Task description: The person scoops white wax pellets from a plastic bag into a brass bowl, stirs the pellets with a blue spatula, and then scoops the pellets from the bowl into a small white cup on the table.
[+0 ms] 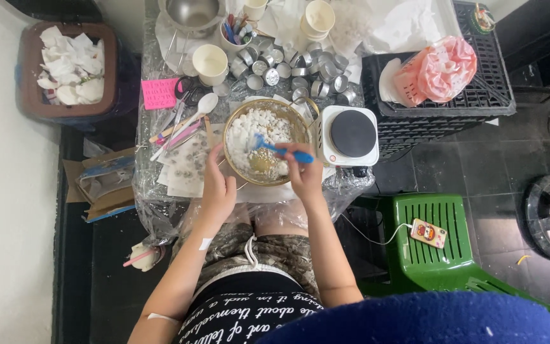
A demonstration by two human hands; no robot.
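A metal bowl [232, 127] with white chunks and a melted yellowish patch sits on the plastic-covered table [144, 172] in front of me. My left hand [216, 188] rests at the bowl's near left rim, steadying it. My right hand [305, 175] is closed on a blue spatula [281, 150], whose tip lies in the white chunks near the bowl's middle.
A white single hot plate [350, 135] stands right of the bowl. Several small metal tins [291, 67], paper cups [210, 64] and a white spoon [204, 105] lie behind. A black crate [485, 95], a green stool [434, 239] with a phone and a bin [71, 67] surround the table.
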